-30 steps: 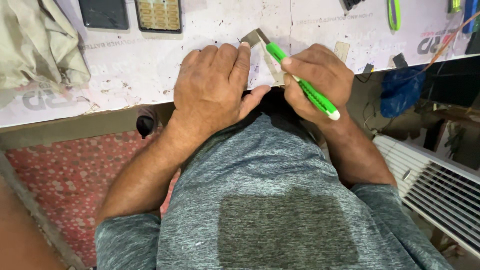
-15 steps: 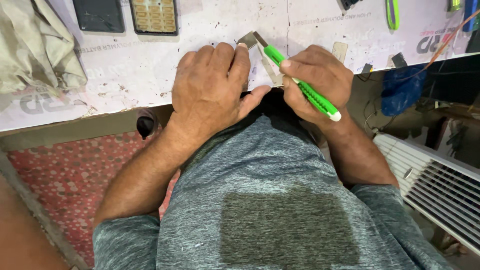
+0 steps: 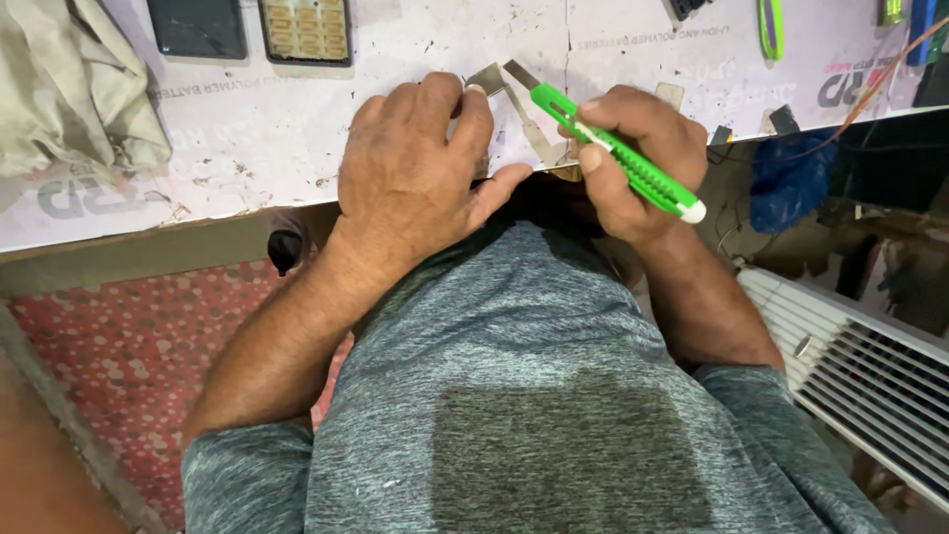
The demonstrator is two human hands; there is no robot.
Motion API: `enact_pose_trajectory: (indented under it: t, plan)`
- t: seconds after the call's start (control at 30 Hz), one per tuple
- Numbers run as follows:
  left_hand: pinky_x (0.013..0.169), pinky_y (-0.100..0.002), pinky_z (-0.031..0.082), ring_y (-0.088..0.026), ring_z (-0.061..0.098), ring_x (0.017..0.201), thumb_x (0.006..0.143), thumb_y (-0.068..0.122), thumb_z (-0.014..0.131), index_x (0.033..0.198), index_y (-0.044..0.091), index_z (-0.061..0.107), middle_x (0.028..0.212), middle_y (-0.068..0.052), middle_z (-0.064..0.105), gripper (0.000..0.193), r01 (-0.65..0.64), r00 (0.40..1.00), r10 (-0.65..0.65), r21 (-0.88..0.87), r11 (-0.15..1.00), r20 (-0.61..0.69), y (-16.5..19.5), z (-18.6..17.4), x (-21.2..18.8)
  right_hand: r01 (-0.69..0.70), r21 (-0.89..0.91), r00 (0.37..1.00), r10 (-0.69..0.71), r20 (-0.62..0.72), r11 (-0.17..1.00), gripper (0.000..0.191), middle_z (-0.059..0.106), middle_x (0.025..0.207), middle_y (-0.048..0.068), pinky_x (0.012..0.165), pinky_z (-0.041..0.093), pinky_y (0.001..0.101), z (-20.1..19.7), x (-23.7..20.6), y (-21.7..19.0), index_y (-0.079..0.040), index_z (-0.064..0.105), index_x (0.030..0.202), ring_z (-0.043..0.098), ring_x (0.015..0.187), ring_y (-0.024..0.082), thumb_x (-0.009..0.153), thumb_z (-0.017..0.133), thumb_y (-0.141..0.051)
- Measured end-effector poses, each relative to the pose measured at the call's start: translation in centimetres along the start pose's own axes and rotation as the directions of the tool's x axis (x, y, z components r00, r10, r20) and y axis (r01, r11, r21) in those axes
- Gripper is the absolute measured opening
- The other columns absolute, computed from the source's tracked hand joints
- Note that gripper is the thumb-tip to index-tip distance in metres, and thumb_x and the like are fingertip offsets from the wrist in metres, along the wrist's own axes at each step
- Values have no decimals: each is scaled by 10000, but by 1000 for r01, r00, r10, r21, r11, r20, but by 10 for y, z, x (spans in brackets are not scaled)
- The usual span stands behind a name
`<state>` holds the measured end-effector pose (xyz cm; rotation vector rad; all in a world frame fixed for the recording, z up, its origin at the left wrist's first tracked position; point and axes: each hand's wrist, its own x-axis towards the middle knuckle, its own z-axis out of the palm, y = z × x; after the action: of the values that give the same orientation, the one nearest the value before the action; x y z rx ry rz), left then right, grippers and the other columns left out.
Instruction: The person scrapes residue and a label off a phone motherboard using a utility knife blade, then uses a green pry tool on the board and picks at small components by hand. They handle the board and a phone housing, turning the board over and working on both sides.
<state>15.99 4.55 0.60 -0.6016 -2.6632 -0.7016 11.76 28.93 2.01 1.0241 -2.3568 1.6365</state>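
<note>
Head view: left hand (image 3: 415, 178) flat, fingers spread, pressing metal strip (image 3: 529, 124) onto table (image 3: 247, 148). Right hand (image 3: 638, 158) grips green cutter (image 3: 613, 153), blade beside strip.

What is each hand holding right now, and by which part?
The right hand holds the green utility knife by its handle, blade end free. The left hand lies flat, pressing down a thin metal strip on the white worktop.

Utility knife (image 3: 613, 151): bright green body, white end cap, grey blade. Bench (image 3: 277, 129): white, scuffed, faint grey lettering. Shirt (image 3: 534, 396): heathered grey, darker patch. Floor mat (image 3: 129, 346): red, pale dots. Cloth (image 3: 69, 89): beige.
</note>
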Motion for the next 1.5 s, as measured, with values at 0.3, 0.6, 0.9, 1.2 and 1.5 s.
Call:
enact_pose_trajectory:
  t: [0.3,0.6,0.9,1.2,1.5]
  plan:
    - [890,-420,454,-277,538,1071,978,492,819,1364,-18,579,1364,-146,510,684,-80,994,78,-12,997,-76,-1,2,-11,20,-75,1000,-18,18,997,195,689,1009,167,695,529,298,-17,-2,4,14,596,1196,672,786,213,1035,706,17]
    - [1028,-477,355,-284,508,1148,964,552,781,1273,-44,646,1360,-132,539,685,-128,992,129,74,989,-7,0,-1,-3,50,-47,993,-44,113,998,188,706,988,170,692,524,315,-21,9,5,31,638,1147,670,778,230,966,688,11]
    - [1077,-507,342,-313,509,1209,958,499,795,1241,-51,649,1357,-140,549,635,-89,996,88,-7,996,-24,-4,-1,-1,118,-115,975,-93,201,986,193,714,1052,202,730,567,332,-18,26,0,20,627,1132,711,889,270,961,716,9]
    - [1040,-483,362,-300,509,1161,922,453,819,1128,-63,668,1341,-161,555,576,-125,988,124,-4,992,-91,-10,1,1,172,-56,959,-154,239,983,216,721,1154,246,759,616,313,-23,34,10,43,629,1204,749,919,256,988,633,40]
    - [1109,-487,380,-282,499,1143,870,323,837,1150,-46,664,1346,-131,548,494,-87,995,82,-102,991,-50,-12,-7,5,264,-70,903,-221,368,962,215,727,1088,234,733,593,361,-21,52,13,8,607,1092,737,883,292,915,729,-5]
